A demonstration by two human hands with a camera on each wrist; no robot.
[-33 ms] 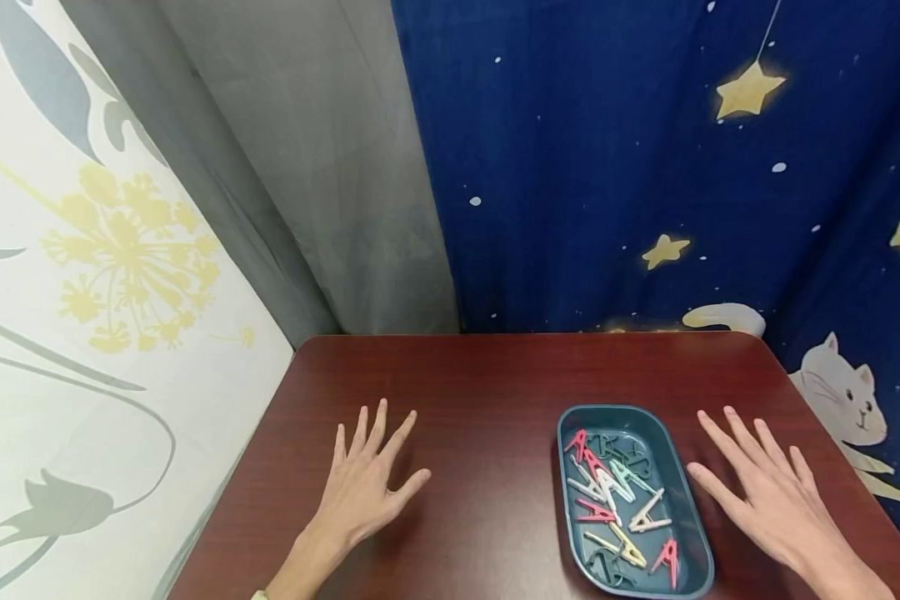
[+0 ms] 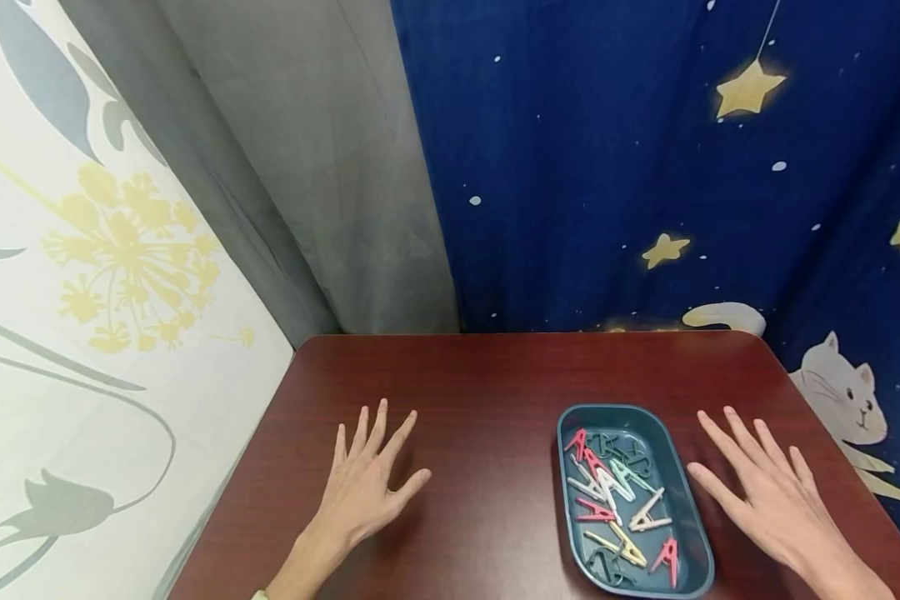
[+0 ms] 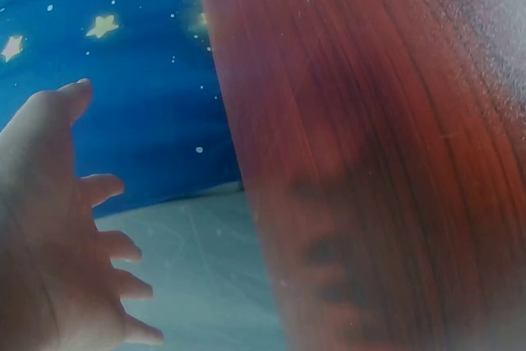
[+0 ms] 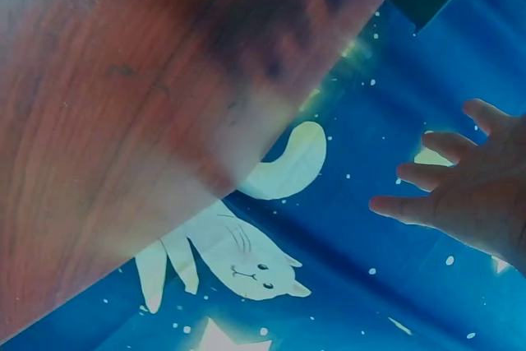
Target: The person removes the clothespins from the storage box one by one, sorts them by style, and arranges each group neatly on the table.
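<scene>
Against the frame just before, I can find no real change from my end: both hands, the tray (image 2: 681,500) and the clips (image 2: 628,545) sit where they did. I take that to mean the work is at a standstill, with no clip lifted out. The left hand (image 2: 363,492) is spread wide, thumb out, holding nothing, well apart from the tray. The right hand (image 2: 772,496) is spread too, also holding nothing, its thumb and fingers just beside the tray's right side. The clips, red, white, green, yellow and dark, lie loose in the tray, between the hands and nearer the right. Both hands look raised over the table (image 2: 487,500), though I can't tell how high. The dark clips (image 2: 634,460) nearly vanish against the tray, and where clips overlap I can't count them. The table's near edge and the right forearm run off the head view. Each wrist view gives me only a cut-off corner of the tray, none of the clips, and its table surface is blurred.
</scene>
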